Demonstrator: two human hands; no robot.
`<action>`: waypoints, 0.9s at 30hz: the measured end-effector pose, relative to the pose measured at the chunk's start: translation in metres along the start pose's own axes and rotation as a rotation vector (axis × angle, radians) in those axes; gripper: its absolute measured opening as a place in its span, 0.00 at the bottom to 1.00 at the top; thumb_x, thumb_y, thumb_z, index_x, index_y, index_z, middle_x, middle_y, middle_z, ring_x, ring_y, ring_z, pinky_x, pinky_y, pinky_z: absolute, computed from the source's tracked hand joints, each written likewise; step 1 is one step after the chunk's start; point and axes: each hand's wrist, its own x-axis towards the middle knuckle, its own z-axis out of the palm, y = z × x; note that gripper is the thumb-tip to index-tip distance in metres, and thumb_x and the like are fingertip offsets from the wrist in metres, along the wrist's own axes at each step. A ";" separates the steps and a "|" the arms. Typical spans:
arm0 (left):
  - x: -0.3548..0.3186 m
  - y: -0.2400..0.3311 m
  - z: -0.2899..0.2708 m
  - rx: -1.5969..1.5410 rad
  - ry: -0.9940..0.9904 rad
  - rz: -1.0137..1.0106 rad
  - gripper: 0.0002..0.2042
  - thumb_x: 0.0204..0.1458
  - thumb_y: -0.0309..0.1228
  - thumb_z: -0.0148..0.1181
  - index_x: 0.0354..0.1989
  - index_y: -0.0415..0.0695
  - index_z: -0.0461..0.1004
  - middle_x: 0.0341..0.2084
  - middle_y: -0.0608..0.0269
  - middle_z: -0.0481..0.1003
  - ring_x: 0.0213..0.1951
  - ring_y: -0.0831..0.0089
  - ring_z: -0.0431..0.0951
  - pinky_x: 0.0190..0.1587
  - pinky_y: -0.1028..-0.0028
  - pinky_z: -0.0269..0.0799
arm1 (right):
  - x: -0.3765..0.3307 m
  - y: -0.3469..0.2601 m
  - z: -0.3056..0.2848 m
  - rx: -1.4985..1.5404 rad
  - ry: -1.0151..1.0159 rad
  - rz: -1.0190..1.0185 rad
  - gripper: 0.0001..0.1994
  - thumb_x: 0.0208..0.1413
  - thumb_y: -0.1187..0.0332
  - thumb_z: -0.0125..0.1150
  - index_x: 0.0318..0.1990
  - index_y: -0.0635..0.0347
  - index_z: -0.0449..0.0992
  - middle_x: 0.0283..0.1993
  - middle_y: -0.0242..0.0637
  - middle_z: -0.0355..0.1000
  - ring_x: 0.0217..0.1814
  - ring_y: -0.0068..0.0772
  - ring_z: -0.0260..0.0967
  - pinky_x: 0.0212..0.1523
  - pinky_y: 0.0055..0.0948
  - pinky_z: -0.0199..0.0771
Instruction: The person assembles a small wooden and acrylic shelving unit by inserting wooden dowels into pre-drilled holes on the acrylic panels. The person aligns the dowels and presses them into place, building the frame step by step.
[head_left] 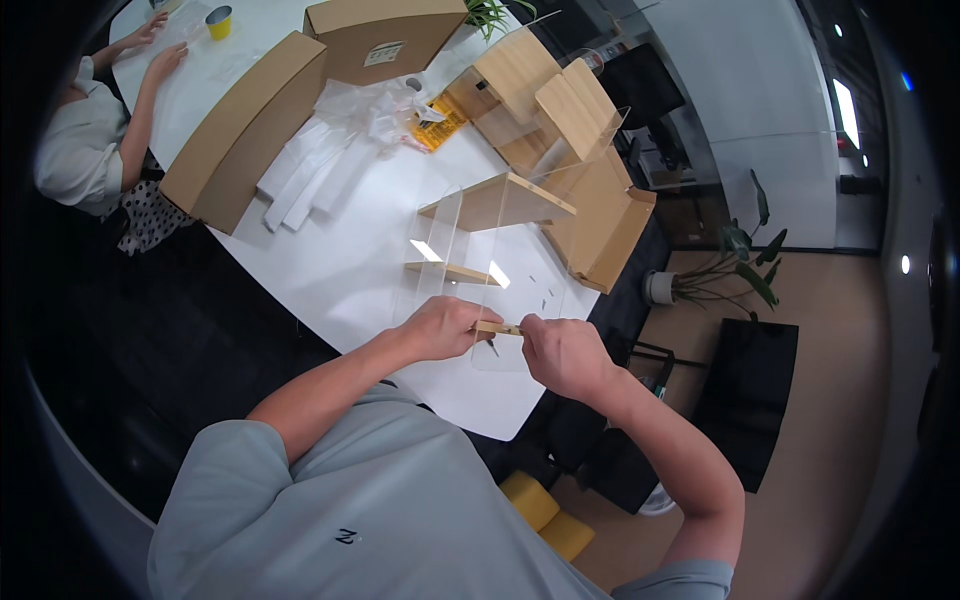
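My left hand [440,328] grips the left end of a narrow light-wood board [498,328], held just above the table's near part. My right hand [568,355] is closed, its fingertips at the right end of that board; whatever they pinch is hidden. A small dark pointed piece [492,347] shows under my left fingers, too small to name. Directly beyond my hands stands a shelf frame with clear plastic side panels [452,228], a wide wooden shelf [510,200] and a narrower wooden shelf [460,272]. Several small metal pieces [544,293] lie on the table to its right.
On the white table [290,275] lie white foam strips and plastic wrap [340,150], a yellow packet [435,125] and cardboard boxes [250,130]. Wooden pieces [510,80] stand at the far right beside an open carton [610,230]. Another person's hands [165,60] rest at far left.
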 end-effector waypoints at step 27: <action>0.002 -0.002 0.005 -0.002 0.016 0.018 0.11 0.60 0.33 0.69 0.50 0.50 0.87 0.38 0.54 0.86 0.40 0.50 0.86 0.43 0.57 0.82 | 0.013 0.002 0.014 0.046 -0.081 0.065 0.10 0.64 0.68 0.58 0.37 0.64 0.83 0.28 0.45 0.80 0.34 0.44 0.80 0.41 0.43 0.77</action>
